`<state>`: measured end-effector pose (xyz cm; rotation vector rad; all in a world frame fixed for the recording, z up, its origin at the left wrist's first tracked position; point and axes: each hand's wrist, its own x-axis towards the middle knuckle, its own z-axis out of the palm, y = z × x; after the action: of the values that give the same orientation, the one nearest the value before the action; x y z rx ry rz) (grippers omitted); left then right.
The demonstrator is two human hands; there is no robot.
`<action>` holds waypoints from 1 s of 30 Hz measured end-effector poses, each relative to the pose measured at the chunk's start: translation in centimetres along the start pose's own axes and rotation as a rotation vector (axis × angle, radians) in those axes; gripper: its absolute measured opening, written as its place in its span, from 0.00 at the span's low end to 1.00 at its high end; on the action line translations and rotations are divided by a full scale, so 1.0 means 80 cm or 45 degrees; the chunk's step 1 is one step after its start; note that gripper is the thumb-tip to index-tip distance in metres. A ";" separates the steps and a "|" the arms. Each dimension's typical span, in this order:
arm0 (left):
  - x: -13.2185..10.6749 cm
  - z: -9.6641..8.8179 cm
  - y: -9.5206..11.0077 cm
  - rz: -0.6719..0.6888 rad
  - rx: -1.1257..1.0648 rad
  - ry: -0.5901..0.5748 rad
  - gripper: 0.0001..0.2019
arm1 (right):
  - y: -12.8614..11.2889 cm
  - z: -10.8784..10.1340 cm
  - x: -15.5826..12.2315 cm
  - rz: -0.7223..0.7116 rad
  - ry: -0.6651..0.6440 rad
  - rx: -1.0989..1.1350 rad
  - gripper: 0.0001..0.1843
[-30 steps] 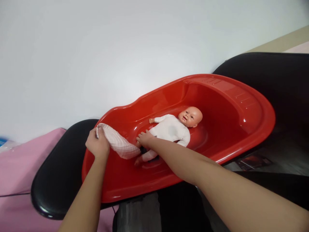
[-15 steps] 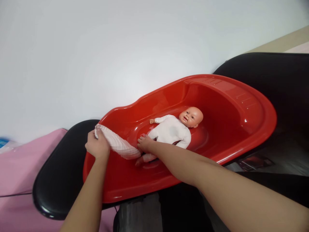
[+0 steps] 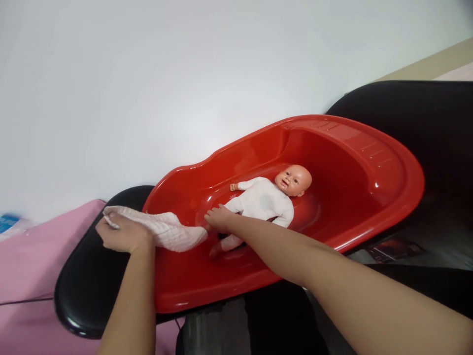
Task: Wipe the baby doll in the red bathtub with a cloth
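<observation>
A bald baby doll [image 3: 264, 199] in white clothing lies on its back inside a red baby bathtub [image 3: 399, 162], head toward the right. My left hand [image 3: 123, 234] is closed on one end of a pale pink, crinkled cloth [image 3: 177, 234], beyond the tub's left rim. The cloth stretches from there into the tub, its far end close to the doll's feet. My right hand [image 3: 219, 218] is at the doll's legs, fingers curled around one of them. My right forearm covers part of the doll's lower body.
The tub rests on black padded seats [image 3: 84, 296] [image 3: 439, 128] at both ends. A white wall [image 3: 185, 88] stands behind it. Pink fabric [image 3: 33, 266] and a blue-and-white packet [image 3: 9, 224] are at the left.
My left hand has moved left with the cloth, past the tub's rim, drawing the cloth away from the doll. My right hand has shifted slightly left at the legs.
</observation>
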<state>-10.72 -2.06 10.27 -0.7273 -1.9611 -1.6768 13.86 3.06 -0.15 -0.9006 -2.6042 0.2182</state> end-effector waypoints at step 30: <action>-0.028 0.029 -0.005 0.134 -0.107 -0.996 0.19 | 0.006 0.031 0.057 0.235 0.150 0.155 0.05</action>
<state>-9.31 -0.05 8.18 -1.6816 -2.2743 -1.5432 9.88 6.21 -1.20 -1.0761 -2.3738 0.3581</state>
